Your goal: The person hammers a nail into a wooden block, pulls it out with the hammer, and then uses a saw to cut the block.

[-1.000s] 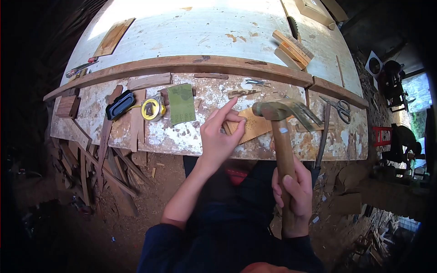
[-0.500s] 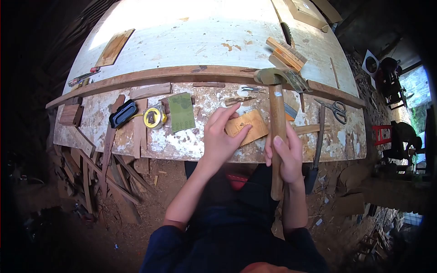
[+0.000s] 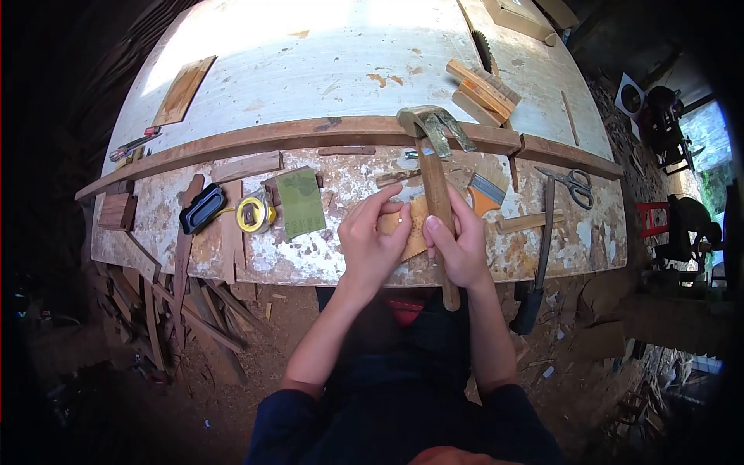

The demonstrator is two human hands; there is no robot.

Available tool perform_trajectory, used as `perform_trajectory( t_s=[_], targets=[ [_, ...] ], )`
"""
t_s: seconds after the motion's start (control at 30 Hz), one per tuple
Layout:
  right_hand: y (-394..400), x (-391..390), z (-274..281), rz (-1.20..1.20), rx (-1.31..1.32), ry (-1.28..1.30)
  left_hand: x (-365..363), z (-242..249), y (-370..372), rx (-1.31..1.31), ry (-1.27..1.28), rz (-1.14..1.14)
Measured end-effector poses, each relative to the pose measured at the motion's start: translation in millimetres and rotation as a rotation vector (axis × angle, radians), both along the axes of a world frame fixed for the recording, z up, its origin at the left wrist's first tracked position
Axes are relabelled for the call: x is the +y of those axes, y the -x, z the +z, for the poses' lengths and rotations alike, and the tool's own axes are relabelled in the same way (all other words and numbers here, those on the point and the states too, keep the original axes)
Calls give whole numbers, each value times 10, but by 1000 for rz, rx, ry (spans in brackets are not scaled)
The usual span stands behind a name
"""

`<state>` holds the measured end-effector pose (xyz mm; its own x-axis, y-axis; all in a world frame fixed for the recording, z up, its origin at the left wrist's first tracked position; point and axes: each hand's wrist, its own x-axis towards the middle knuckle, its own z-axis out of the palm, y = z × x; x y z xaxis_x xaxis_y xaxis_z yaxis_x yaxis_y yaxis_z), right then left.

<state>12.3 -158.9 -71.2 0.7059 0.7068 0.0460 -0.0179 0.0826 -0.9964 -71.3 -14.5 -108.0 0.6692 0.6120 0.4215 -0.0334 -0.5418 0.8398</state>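
Note:
My right hand (image 3: 457, 242) is wrapped round the wooden handle of a claw hammer (image 3: 436, 182), whose metal head points away from me. The handle passes over a small light wooden piece (image 3: 417, 225) at the bench's near edge. Over the left side of this piece is my left hand (image 3: 375, 232), with thumb and forefinger bent towards each other. A tiny pale spot shows by the thumb tip; whatever the fingers pinch is too small to make out. Left of my hands lie a green sandpaper sheet (image 3: 301, 203) and a yellow tape measure (image 3: 254, 213).
A long wooden bar (image 3: 256, 141) crosses the worn bench (image 3: 325, 260). A black case (image 3: 205, 208) sits at the left. To the right are an orange-and-grey scraper (image 3: 486, 194), scissors (image 3: 577, 186) and a dark-headed tool (image 3: 529, 308). A saw blade (image 3: 482, 51) stands farther back.
The hammer and my right hand have moved left, bringing the handle over the light wooden piece. My left thumb and forefinger have come closer together. The view has shifted slightly.

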Motion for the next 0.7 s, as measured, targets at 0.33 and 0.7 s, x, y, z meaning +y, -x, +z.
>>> perform_trajectory(
  t_s=[0.33,0.7],
  targets=[
    [-16,0,-28,-22,-28,29,-50,35,122,-82,-71,-43],
    [-10,10,-22,-50,-105,75,-2,50,134,-65,40,-144]
  ],
)
